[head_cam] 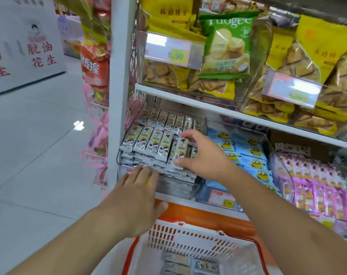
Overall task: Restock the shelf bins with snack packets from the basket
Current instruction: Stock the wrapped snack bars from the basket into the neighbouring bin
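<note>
Now my right grip (200,155) pinches a snack packet (179,153) over the bin (180,187); my left grip (136,195) rests flat, released; next I tuck it in

I am looking into a shop aisle: white shelves (198,105) carry clear bins (224,96) packed with snack packets (148,142), price tags (169,50) are clipped to the bin fronts, and a shopping basket (190,241) sits below on the tiled floor (35,147).
</note>
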A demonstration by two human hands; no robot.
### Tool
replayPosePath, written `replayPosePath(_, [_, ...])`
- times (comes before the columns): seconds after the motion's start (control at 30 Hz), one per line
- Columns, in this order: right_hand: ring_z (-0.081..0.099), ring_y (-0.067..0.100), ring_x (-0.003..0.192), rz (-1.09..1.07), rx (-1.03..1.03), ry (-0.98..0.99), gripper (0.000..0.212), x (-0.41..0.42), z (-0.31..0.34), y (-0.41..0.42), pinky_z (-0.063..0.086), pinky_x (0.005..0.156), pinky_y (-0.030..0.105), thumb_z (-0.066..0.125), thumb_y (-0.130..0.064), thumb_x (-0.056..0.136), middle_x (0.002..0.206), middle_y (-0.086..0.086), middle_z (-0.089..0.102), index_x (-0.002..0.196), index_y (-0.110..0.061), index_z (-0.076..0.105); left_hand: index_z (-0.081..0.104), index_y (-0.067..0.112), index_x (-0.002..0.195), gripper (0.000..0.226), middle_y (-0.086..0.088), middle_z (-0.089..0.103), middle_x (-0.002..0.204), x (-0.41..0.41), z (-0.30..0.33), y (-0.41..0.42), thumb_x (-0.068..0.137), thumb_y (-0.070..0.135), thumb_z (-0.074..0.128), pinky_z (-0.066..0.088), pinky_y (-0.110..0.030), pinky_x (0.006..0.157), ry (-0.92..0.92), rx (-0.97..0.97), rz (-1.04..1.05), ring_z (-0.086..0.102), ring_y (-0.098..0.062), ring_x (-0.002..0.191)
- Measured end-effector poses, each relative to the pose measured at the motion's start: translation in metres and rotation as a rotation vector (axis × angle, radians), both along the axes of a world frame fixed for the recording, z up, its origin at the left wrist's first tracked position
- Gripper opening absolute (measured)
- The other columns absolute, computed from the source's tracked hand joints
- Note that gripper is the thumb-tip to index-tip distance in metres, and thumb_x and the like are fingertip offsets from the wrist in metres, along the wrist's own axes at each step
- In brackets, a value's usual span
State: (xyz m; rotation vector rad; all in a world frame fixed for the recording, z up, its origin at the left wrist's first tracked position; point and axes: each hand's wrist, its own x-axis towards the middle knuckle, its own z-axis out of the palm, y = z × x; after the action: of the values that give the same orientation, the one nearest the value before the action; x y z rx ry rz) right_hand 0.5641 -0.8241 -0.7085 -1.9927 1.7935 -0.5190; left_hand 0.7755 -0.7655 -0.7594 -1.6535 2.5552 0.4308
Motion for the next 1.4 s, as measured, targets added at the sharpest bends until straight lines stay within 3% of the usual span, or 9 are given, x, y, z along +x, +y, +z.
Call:
replayPosePath(0.1, [0.057,0.021,0.123,0.013,0.060,0.004,0.073,0.005,-0.002,-0.021,0.052,0.082,0.028,0.085,-0.044,0.085,0.151,-0.004,0.044,0.145,-0.035,0.044,-0.014,0.022,0.162,0.087,-0.002,-0.015,0.171,-0.001,-0.001,-0.003,0.101,0.067,0.031,-0.002,-0.046,0.128,-0.007,0.000,0.000,-0.018,-0.024,0.157])
replayPosePath(0.27, [0.036,0.020,0.144,0.058,0.063,0.065,0.071,0.006,-0.009,-0.030,0.038,0.113,0.039,0.078,-0.047,0.090,0.155,-0.004,0.040,0.150,-0.033,0.043,-0.013,0.023,0.162,0.088,-0.002,-0.014,0.171,-0.002,-0.001,-0.005,0.101,0.067,0.032,-0.002,-0.046,0.127,0.000,0.028,-0.006,-0.018,-0.025,0.157])
replayPosePath(0.5, [0.020,0.015,0.153,0.095,-0.016,0.111,0.078,-0.001,-0.011,-0.017,0.024,0.125,0.036,0.075,-0.050,0.092,0.164,-0.010,0.032,0.157,-0.029,0.039,-0.001,0.022,0.163,0.085,-0.003,-0.005,0.171,-0.005,0.003,-0.003,0.100,0.064,0.038,0.003,-0.046,0.128,0.055,0.004,0.013,-0.010,-0.026,0.158])
replayPosePath(0.6, [0.035,0.012,0.142,0.103,-0.144,0.034,0.059,-0.007,-0.010,0.008,0.031,0.115,0.026,0.076,-0.042,0.093,0.151,-0.010,0.046,0.145,-0.028,0.052,0.018,0.024,0.160,0.073,-0.001,0.012,0.167,-0.009,0.005,0.003,0.101,0.057,0.044,0.015,-0.043,0.127,0.141,-0.073,-0.012,0.006,-0.024,0.155])
replayPosePath(0.7, [0.057,0.005,0.098,0.146,-0.321,-0.121,0.021,-0.013,-0.016,0.051,0.046,0.085,0.020,0.075,-0.023,0.094,0.107,-0.014,0.062,0.113,-0.023,0.066,0.044,0.022,0.145,0.053,0.002,0.038,0.148,-0.018,0.004,0.013,0.100,0.050,0.047,0.035,-0.039,0.118,0.216,-0.115,-0.060,0.031,-0.020,0.140])
replayPosePath(0.83, [0.057,0.006,0.067,0.145,-0.080,-0.229,0.007,-0.029,-0.071,0.102,0.046,0.064,0.019,0.069,-0.008,0.092,0.077,-0.002,0.067,0.089,-0.015,0.069,0.054,0.017,0.130,0.044,-0.006,0.052,0.130,-0.035,-0.031,0.026,0.100,0.048,0.050,0.049,-0.040,0.099,0.103,0.091,-0.070,0.054,-0.028,0.124])
replayPosePath(1.07, [0.064,0.027,0.108,-0.002,0.711,0.224,0.026,-0.101,-0.264,0.165,0.052,0.091,0.038,0.058,-0.022,0.099,0.122,0.006,0.068,0.123,-0.017,0.066,-0.015,0.003,0.158,0.097,-0.021,-0.007,0.166,-0.037,-0.155,0.050,0.102,0.048,0.050,0.029,-0.049,0.118,-0.135,0.409,0.184,0.022,-0.047,0.149])
replayPosePath(1.23, [0.048,0.030,0.139,-0.035,0.999,0.209,0.054,-0.130,-0.350,0.207,0.044,0.106,0.036,0.053,-0.022,0.107,0.161,0.012,0.040,0.158,-0.013,0.037,-0.045,0.022,0.145,0.140,-0.008,-0.010,0.161,-0.032,-0.218,0.061,0.081,0.056,0.074,0.039,-0.052,0.114,-0.033,0.438,0.345,0.042,-0.047,0.135])
replayPosePath(1.4, [0.055,0.033,0.113,0.045,0.955,0.326,0.042,-0.129,-0.401,0.231,0.039,0.080,0.036,0.059,-0.041,0.102,0.122,0.012,0.053,0.129,-0.009,0.052,-0.047,0.028,0.141,0.146,-0.004,-0.003,0.157,-0.039,-0.227,0.058,0.074,0.057,0.079,0.041,-0.053,0.110,-0.063,0.419,0.389,0.039,-0.048,0.134])
